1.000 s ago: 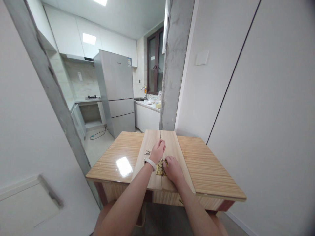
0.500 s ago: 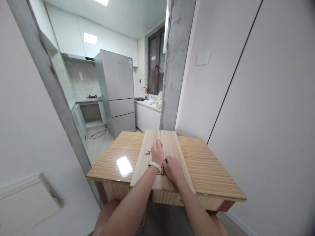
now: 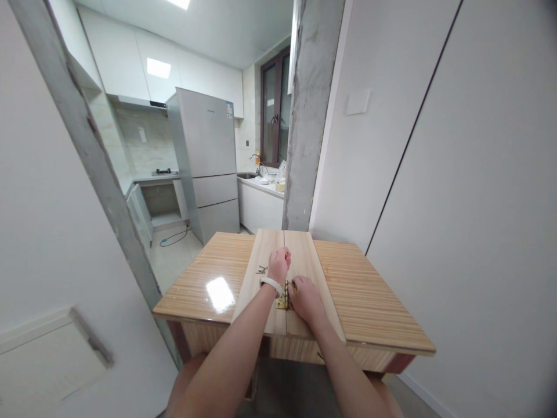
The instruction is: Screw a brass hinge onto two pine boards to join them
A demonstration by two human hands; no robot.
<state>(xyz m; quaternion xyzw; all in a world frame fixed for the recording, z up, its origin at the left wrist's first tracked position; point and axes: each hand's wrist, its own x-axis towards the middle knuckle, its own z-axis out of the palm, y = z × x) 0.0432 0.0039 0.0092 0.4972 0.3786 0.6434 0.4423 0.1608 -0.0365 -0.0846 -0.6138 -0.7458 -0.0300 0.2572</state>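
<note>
Two pale wooden boards (image 3: 266, 247) lie side by side on a table, a narrow seam between them. Across that seam sits a brass-coloured hinge (image 3: 282, 303), partly covered by my hands. My right hand (image 3: 307, 297) is on the right board, its curled fingers gripping the hinge's right side. Above the hinge, my left hand (image 3: 279, 264) is closed, with a white band round its wrist; whatever its fingers hold is hidden. Several screws (image 3: 261, 270) lie loose on the left board, just left of my left hand.
The boards rest on a striped wooden table (image 3: 369, 290) with a drawer front facing me. Beyond it stand a grey fridge (image 3: 206, 133) and a counter with a sink (image 3: 248, 175). A white wall (image 3: 470, 203) runs along the right, a bare pillar (image 3: 311, 116) behind.
My left hand has turned at the wrist and its fingers look more curled. Its wrist shifted slightly left, showing more of the hinge. My right hand has stayed in place.
</note>
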